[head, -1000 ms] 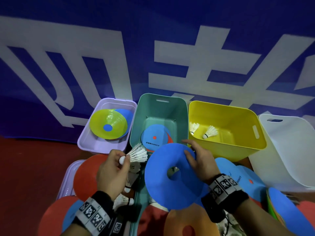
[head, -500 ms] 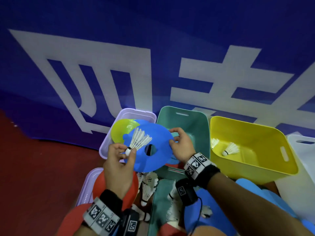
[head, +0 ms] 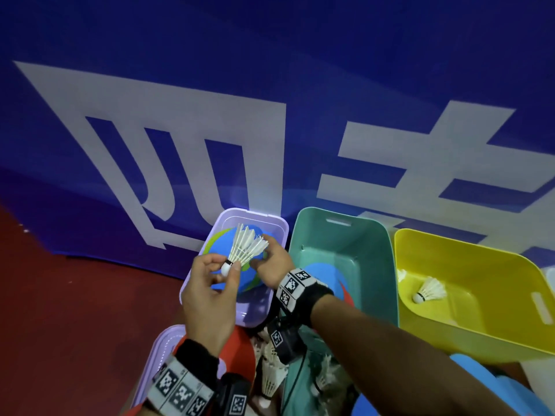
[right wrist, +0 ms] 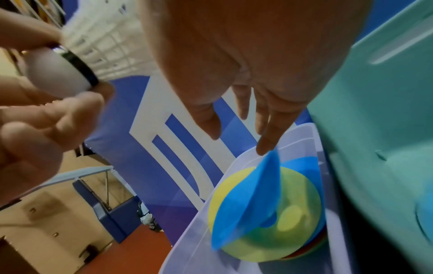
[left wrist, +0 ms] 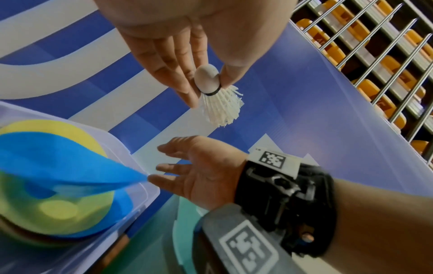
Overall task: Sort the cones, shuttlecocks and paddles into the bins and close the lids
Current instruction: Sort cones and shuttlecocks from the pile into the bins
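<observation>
Nearest the person, low in the head view, a heap of unsorted things lies on the floor: loose shuttlecocks (head: pixel 271 376), a red cone (head: pixel 240 349) and a lilac lid (head: pixel 153 355), so much sorting appears to remain; above that heap the left hand (head: pixel 210 298) pinches a white shuttlecock (head: pixel 244 250) by its cork base between thumb and fingertips, feathers pointing up and away; just beyond it the right hand (head: pixel 271 265) hangs over the lilac bin (head: pixel 210 253) with its fingers straight and spread, one fingertip at the raised edge of a blue cone (left wrist: pixel 70 166) that sits tilted on the yellow-green cone (right wrist: pixel 281 231) already stacked inside; whether that fingertip touches the edge or has just left it cannot be told; the step in hand looks to be dropping the blue cone into the cone bin; farther right stand the teal bin (head: pixel 339 250), holding a blue paddle (head: pixel 324 274), and the yellow bin (head: pixel 465 265), where another shuttlecock (head: pixel 429 291) lies; the next move likely calls for carrying the pinched shuttlecock rightward across the teal bin and loosing it over the yellow one; no lids are on these bins yet.
</observation>
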Demonstrator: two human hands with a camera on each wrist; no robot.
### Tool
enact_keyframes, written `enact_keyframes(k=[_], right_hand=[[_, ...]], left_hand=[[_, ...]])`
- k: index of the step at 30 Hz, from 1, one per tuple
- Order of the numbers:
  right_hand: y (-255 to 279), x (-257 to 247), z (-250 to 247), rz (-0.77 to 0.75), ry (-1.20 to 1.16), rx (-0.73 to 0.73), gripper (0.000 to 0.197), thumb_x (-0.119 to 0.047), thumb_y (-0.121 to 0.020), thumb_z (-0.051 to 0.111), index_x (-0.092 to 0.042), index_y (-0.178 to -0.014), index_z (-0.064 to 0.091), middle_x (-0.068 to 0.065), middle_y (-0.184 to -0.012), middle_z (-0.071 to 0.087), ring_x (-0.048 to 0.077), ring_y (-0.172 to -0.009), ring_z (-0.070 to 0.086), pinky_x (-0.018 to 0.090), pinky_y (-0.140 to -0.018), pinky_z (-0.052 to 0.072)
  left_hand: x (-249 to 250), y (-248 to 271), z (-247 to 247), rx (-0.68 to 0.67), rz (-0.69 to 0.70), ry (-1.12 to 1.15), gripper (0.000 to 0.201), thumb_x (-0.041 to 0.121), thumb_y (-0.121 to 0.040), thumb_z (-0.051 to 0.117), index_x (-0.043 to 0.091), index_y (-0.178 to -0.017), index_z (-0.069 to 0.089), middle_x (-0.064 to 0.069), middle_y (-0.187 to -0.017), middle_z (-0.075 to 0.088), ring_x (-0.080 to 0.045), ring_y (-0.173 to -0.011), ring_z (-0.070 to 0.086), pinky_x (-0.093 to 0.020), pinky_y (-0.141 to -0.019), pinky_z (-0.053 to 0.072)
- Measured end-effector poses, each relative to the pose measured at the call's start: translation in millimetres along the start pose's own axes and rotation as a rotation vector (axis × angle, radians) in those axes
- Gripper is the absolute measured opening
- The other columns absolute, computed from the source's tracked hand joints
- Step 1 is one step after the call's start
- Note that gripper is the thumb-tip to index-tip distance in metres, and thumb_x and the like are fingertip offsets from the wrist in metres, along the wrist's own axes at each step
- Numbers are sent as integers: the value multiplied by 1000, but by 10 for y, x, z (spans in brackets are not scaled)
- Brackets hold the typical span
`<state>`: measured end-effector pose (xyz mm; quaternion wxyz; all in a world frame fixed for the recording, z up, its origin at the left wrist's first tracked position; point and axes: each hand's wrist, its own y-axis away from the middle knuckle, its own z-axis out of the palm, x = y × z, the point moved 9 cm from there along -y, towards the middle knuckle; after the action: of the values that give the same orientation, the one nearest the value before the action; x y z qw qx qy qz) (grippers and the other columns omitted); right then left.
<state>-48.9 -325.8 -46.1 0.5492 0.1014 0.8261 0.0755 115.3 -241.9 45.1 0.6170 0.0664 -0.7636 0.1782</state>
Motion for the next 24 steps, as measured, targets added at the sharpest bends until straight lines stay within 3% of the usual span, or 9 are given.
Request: enact_keyframes(k=[3, 5, 7, 9, 12, 14, 16, 20, 24], right_hand=[[22, 22, -106, -10, 63, -25, 53, -19, -75, 70, -18, -127, 60, 5, -116, 69, 23, -100, 66, 34, -93, 52], [87, 60, -241, -36, 45, -25, 44, -20, -74, 66, -15, -118, 65, 4, -111, 70, 18, -89, 67, 29, -86, 52], [196, 140, -439, -43, -5, -7, 35, -22, -73, 65, -17, -108, 68, 1, -104, 71, 10, -77, 64, 25, -78, 50], [365, 212, -734, -29, -103, 41, 25, -10, -82, 66, -22, -104, 66, 3, -103, 69, 3, -66, 61, 22, -71, 50], [692, 337, -1319, 18, -308, 158, 34, -1, -92, 55, -32, -106, 60, 7, -106, 68, 11, -77, 67, 31, -68, 53], [921, 450, -1690, 61, -512, 202, 33, -7, -98, 50, -31, -120, 55, 6, -103, 66, 21, -81, 70, 33, -64, 54], [1128, 536, -2021, 72, -622, 234, 31, -20, -98, 58, -24, -128, 53, 7, -101, 64, 22, -79, 72, 33, -62, 56], [1423, 819, -2640, 60, -505, 405, 27, -12, -92, 67, -3, -115, 56, 7, -90, 66, 7, -62, 67, 22, -52, 52], [1586, 1277, -3281, 128, -432, 600, 36, -16, -87, 74, -16, -116, 52, 11, -101, 67, 15, -69, 70, 31, -58, 56]], left_hand=[[-91, -16, 87, -17, -19, 6, 18, 16, -87, 74, 21, -93, 58, -4, -86, 67, -12, -72, 64, -10, -63, 45], [-120, -9, 194, -43, -32, -7, 19, 18, -87, 75, 22, -93, 57, -1, -87, 67, -10, -72, 65, -12, -64, 46], [-150, 10, 341, -74, -54, 4, 22, 28, -85, 76, 26, -93, 56, 4, -90, 67, -11, -74, 66, -20, -68, 50], [-134, 53, 570, -121, -67, 15, 23, 36, -81, 74, 27, -91, 55, 5, -91, 67, -16, -75, 67, -28, -70, 51], [-34, 200, 1069, -231, -40, -23, 23, 21, -85, 76, 26, -89, 54, 7, -85, 67, -19, -72, 64, -29, -68, 51], [70, 367, 1475, -340, -8, -68, 24, 18, -84, 76, 27, -87, 54, 10, -82, 66, -15, -70, 63, -27, -67, 49], [179, 590, 1898, -476, 21, -97, 26, 20, -82, 79, 28, -85, 54, 12, -80, 66, -9, -70, 64, -26, -65, 50], [410, 1096, 2581, -675, 82, -123, 24, 31, -78, 79, 31, -88, 56, 15, -81, 69, -3, -74, 67, -34, -70, 56], [585, 1500, 2871, -826, 150, -174, 18, 35, -87, 72, 33, -98, 59, 19, -98, 68, 6, -86, 65, -35, -75, 56]])
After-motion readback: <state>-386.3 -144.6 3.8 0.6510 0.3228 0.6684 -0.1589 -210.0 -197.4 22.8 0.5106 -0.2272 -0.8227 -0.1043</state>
